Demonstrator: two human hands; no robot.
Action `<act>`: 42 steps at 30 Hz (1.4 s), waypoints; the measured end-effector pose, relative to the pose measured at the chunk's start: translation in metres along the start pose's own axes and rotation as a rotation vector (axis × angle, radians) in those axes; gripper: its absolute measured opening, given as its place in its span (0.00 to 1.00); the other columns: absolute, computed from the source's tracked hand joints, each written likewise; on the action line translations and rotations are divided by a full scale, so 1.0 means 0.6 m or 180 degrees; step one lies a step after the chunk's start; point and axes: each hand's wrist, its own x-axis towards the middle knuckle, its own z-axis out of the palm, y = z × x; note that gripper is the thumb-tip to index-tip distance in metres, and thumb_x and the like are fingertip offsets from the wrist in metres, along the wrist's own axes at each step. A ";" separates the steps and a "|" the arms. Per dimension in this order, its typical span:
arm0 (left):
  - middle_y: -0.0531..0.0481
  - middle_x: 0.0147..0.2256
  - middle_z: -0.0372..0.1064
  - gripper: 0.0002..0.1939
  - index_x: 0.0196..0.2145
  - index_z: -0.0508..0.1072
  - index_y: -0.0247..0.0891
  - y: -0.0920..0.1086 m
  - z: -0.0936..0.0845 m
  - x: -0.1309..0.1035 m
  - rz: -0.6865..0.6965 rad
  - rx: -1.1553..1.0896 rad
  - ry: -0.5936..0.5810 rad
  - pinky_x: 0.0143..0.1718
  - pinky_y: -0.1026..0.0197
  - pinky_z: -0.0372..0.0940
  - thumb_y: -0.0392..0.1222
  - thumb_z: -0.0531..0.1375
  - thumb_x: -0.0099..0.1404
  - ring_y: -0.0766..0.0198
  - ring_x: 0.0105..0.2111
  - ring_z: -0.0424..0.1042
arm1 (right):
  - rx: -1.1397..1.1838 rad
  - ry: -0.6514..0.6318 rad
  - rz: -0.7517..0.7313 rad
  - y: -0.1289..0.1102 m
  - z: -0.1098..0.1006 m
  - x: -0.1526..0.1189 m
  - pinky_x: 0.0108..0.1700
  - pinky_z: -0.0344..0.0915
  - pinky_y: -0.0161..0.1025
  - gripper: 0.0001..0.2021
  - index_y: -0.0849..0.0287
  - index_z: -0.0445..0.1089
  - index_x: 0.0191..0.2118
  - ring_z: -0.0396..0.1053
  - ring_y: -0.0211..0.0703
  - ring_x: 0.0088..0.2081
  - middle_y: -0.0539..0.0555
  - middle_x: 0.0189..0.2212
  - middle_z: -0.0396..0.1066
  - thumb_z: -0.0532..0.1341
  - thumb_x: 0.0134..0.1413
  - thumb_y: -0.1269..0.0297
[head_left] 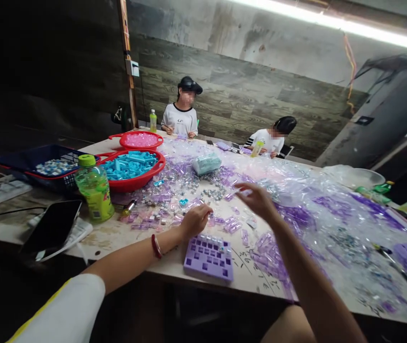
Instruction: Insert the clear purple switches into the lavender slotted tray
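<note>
My left hand (195, 221), with a red bracelet (156, 246) at the wrist, is closed with its fingertips pinched together just beyond a purple block (208, 267). What it pinches, if anything, is too small to make out. Square holes cover the block's top, and small clear and silvery pieces (213, 242) sit in its far rows. Farther right, my right hand (257, 201) hovers over the table with fingers apart and nothing visible in them. Loose purple transparent pieces (232, 224) and small metallic parts (215, 192) lie around both hands.
Left stand a green-capped bottle (94, 193), a phone (51, 226), a red basket of blue pieces (160, 167) and a dark basket (17, 166). A wrapped pack (206, 164) lies mid-table. Plastic bags (307, 190) spread right. Two people (180, 119) sit across the table.
</note>
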 end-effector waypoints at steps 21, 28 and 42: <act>0.47 0.37 0.68 0.10 0.40 0.67 0.35 0.022 -0.008 -0.003 0.0306 -0.0098 -0.0331 0.39 0.60 0.64 0.29 0.51 0.62 0.61 0.38 0.68 | 0.0605 -0.0515 0.0211 -0.050 0.021 -0.089 0.31 0.67 0.36 0.06 0.60 0.70 0.33 0.67 0.38 0.27 0.52 0.29 0.67 0.59 0.47 0.73; 0.46 0.39 0.68 0.12 0.42 0.66 0.36 0.055 -0.011 -0.018 0.1080 -0.0157 -0.1020 0.43 0.58 0.63 0.38 0.58 0.59 0.58 0.40 0.68 | 0.1063 -0.0307 0.0289 -0.124 0.033 -0.205 0.35 0.69 0.40 0.03 0.56 0.68 0.31 0.70 0.42 0.32 0.52 0.29 0.71 0.62 0.49 0.71; 0.46 0.36 0.70 0.10 0.37 0.68 0.35 0.054 -0.009 -0.017 0.1310 -0.0048 -0.1104 0.41 0.58 0.62 0.43 0.60 0.60 0.58 0.38 0.68 | 0.1387 -0.0104 0.0475 -0.110 0.064 -0.219 0.42 0.69 0.43 0.03 0.56 0.70 0.29 0.72 0.46 0.38 0.53 0.33 0.74 0.64 0.51 0.67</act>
